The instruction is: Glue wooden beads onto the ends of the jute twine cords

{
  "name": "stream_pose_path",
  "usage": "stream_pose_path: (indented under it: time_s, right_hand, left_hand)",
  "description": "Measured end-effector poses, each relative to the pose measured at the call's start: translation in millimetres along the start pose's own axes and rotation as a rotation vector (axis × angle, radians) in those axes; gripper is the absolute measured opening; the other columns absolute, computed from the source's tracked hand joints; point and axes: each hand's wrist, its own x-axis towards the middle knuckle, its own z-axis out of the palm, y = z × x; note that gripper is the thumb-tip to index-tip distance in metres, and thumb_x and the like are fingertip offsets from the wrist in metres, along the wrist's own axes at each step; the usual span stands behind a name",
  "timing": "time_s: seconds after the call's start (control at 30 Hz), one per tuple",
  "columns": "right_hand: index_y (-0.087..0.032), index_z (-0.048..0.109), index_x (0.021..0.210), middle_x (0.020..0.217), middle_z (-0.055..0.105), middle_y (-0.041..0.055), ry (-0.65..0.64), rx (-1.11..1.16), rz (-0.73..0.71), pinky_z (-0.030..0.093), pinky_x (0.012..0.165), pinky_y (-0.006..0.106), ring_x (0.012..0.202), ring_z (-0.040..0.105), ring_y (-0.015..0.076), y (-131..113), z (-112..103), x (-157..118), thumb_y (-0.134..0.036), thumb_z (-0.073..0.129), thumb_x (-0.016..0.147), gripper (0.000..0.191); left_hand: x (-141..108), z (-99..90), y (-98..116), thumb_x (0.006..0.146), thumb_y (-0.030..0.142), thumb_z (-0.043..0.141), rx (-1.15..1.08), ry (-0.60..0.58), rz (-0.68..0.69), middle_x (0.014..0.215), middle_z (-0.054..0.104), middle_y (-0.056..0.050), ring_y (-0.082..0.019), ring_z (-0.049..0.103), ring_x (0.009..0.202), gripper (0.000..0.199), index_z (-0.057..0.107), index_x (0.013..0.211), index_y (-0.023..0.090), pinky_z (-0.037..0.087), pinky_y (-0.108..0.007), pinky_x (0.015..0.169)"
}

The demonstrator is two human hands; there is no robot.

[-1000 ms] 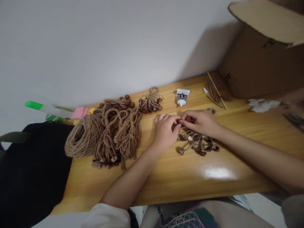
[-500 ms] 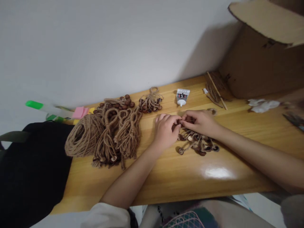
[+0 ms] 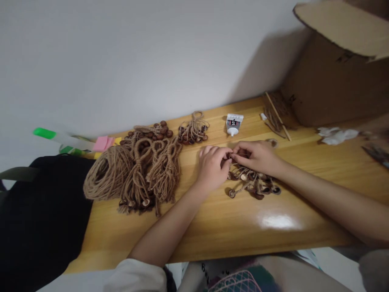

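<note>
My left hand (image 3: 212, 164) and my right hand (image 3: 257, 156) meet fingertip to fingertip over the table, both pinched closed. Thin twine (image 3: 241, 154) runs into the pinch, and a small dark brown piece shows between the fingertips, mostly covered by them. Under and in front of the right hand lies a bunch of brown nutshell pieces (image 3: 258, 190) tied on twine cords. Its twine loop (image 3: 272, 142) pokes out behind the right hand. To the left of my left hand lie knotted twine hangings (image 3: 164, 174) in a pile.
A ball of twine (image 3: 107, 174) sits beside a black cloth (image 3: 45, 219). Toward the wall lie another shell bunch (image 3: 193, 132) and a glue tube (image 3: 234, 124). A stick (image 3: 278, 115), crumpled tissue (image 3: 336, 134) and cardboard box (image 3: 331, 89) are on the right.
</note>
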Motion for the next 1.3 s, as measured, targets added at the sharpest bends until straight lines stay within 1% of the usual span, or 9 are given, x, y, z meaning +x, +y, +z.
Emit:
stream_pose_path:
  time_s: [0.23, 0.7, 1.03, 1.3]
  right_hand:
    - [-0.02, 0.064, 0.073, 0.055, 0.061, -0.0021, 0.026, -0.001, -0.015, 0.031, 0.05, 0.021, 0.047, 0.051, 0.0103, 0.3, 0.9, -0.3, -0.036, 0.057, 0.076, 0.018]
    - [-0.02, 0.065, 0.073, 0.055, 0.062, -0.002, 0.023, -0.012, -0.024, 0.032, 0.051, 0.021, 0.049, 0.054, 0.0111, 0.8, 1.0, 0.1, -0.037, 0.057, 0.076, 0.019]
    - [-0.02, 0.064, 0.073, 0.055, 0.061, -0.0018, 0.029, -0.011, -0.026, 0.031, 0.05, 0.022, 0.048, 0.053, 0.011, 3.4, 2.8, -0.3, -0.037, 0.055, 0.077, 0.02]
    - [-0.021, 0.065, 0.073, 0.056, 0.062, -0.0009, 0.018, -0.025, -0.018, 0.031, 0.051, 0.022, 0.051, 0.054, 0.0121, 2.6, 2.7, -0.1, -0.037, 0.053, 0.08, 0.021]
  left_hand:
    - [0.5, 0.0, -0.1, 0.08, 0.016, 0.059, 0.006, 0.008, 0.015, 0.087, 0.065, 0.001, -0.019, 0.051, 0.092, 0.018, 0.062, 0.096, 0.023, 0.037, -0.035, 0.085]
    - [-0.1, 0.2, 0.3, 0.079, 0.015, 0.061, 0.001, 0.011, 0.016, 0.086, 0.065, 0.001, -0.02, 0.051, 0.092, 0.019, 0.062, 0.097, 0.023, 0.037, -0.035, 0.084]
    - [0.6, -0.4, -0.3, 0.08, 0.017, 0.06, 0.004, -0.003, 0.008, 0.086, 0.064, 0.001, -0.02, 0.051, 0.093, 0.018, 0.061, 0.097, 0.023, 0.037, -0.035, 0.084]
    - [0.1, 0.2, 0.6, 0.078, 0.015, 0.061, 0.01, 0.032, 0.019, 0.083, 0.064, 0.001, -0.019, 0.051, 0.089, 0.017, 0.061, 0.094, 0.023, 0.037, -0.035, 0.083]
